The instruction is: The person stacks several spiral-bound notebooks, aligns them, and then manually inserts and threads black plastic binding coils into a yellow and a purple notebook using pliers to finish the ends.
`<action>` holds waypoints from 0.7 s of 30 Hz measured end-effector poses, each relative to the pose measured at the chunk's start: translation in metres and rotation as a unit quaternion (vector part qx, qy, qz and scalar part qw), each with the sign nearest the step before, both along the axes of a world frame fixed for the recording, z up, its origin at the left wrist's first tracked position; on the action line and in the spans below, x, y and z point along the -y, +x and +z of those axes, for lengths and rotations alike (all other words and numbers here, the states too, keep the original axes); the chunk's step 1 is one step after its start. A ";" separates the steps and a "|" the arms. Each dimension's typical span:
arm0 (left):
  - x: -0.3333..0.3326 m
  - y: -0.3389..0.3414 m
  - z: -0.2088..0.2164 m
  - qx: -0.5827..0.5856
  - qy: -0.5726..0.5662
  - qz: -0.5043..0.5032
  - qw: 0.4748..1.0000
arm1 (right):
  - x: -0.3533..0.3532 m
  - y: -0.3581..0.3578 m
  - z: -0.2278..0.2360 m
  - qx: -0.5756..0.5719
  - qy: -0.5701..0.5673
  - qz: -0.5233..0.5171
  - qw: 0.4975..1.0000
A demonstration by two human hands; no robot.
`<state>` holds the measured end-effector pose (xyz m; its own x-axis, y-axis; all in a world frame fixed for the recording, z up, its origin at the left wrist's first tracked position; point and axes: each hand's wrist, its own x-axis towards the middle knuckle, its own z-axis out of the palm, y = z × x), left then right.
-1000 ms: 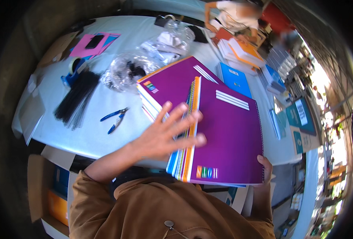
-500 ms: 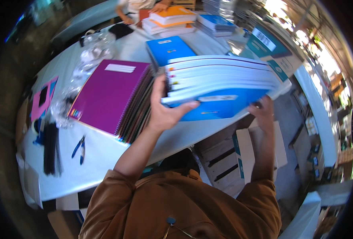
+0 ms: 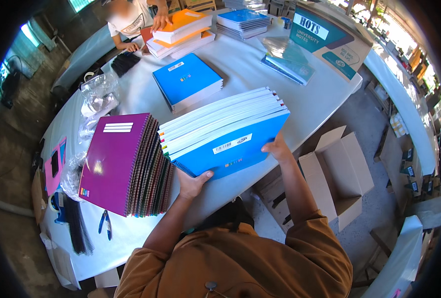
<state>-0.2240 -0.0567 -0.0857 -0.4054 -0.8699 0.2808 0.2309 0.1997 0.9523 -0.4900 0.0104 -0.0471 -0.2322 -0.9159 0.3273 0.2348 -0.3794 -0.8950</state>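
Observation:
Between my two hands is a thick stack of spiral notebooks (image 3: 238, 151), tilted on edge with a blue cover facing me and white page edges on top. My left hand (image 3: 193, 184) grips its lower left corner, thumb on the blue cover. My right hand (image 3: 278, 147) holds the right end, thumb on the cover and the other fingers hidden behind. Close to the left of it stands a tall stack of purple-covered spiral notebooks (image 3: 113, 159). Behind the held stack lies a blue-covered pile of notebooks (image 3: 188, 77).
Pliers (image 3: 105, 224), black binding coils (image 3: 76, 226) and a tape dispenser (image 3: 59, 206) lie at the left. Crumpled clear plastic (image 3: 98, 97) runs behind them. A printed carton (image 3: 325, 42) stands at the back right; an open carton (image 3: 337, 174) is below the table. Another person (image 3: 131, 22) handles orange notebooks (image 3: 183, 25).
The held stack has turned, its right end now higher, and sits lower and further left in view. My right hand has moved up along its end. The view has shifted too.

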 end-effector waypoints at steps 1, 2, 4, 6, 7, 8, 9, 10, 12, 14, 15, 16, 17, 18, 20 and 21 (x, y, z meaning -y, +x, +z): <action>-0.002 0.001 -0.004 0.051 0.021 -0.028 0.998 | -0.002 0.003 -0.004 -0.008 0.009 -0.002 1.000; -0.011 -0.001 -0.011 0.066 -0.027 0.013 0.997 | -0.001 0.008 -0.015 -0.032 0.023 -0.050 0.998; -0.007 -0.004 -0.010 0.054 -0.008 0.009 0.998 | 0.002 0.011 -0.016 -0.062 0.028 -0.092 0.993; -0.013 -0.005 -0.001 0.043 0.014 0.004 0.999 | -0.002 0.009 -0.015 -0.101 0.069 -0.121 0.985; -0.021 -0.007 0.021 0.027 0.009 0.019 0.999 | -0.009 0.013 -0.006 -0.085 0.067 -0.124 0.986; -0.025 -0.004 0.043 0.011 -0.002 0.038 0.999 | -0.015 0.020 0.005 -0.069 0.058 -0.122 0.988; -0.027 0.002 0.058 0.021 0.008 0.023 0.999 | -0.022 0.017 0.011 -0.018 0.055 -0.070 0.996; -0.033 0.008 0.073 0.028 0.046 -0.010 0.998 | -0.032 0.015 0.012 0.035 0.063 -0.016 0.997; -0.040 0.020 0.108 0.029 0.086 -0.036 0.995 | -0.051 0.022 0.014 0.109 0.109 -0.011 0.988; -0.033 0.029 0.147 0.173 0.167 -0.124 0.963 | -0.053 0.029 0.030 0.172 0.163 0.002 0.972; -0.029 0.033 0.168 0.165 0.170 -0.114 0.965 | -0.051 0.037 0.043 0.216 0.150 -0.021 0.965; -0.025 0.037 0.191 0.167 0.146 -0.112 0.969 | -0.049 0.047 0.057 0.260 0.138 -0.043 0.955; -0.021 0.043 0.210 0.172 0.125 -0.113 0.971 | -0.043 0.058 0.079 0.287 0.125 -0.032 0.949; -0.016 0.052 0.223 0.173 0.033 -0.038 0.984 | -0.030 0.065 0.100 0.317 0.111 -0.022 0.942; -0.013 0.080 0.245 0.071 -0.082 0.057 0.992 | 0.008 0.073 0.127 0.334 0.082 0.048 0.938; -0.020 0.092 0.255 0.019 -0.126 0.095 0.987 | 0.029 0.083 0.144 0.299 0.054 0.005 0.953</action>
<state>-0.1325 -0.0371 0.1689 -0.2556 -0.8354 0.4866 0.1318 0.4685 0.8736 -0.4069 -0.0182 0.0965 -0.3388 -0.9399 0.0429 0.7181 -0.2878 -0.6336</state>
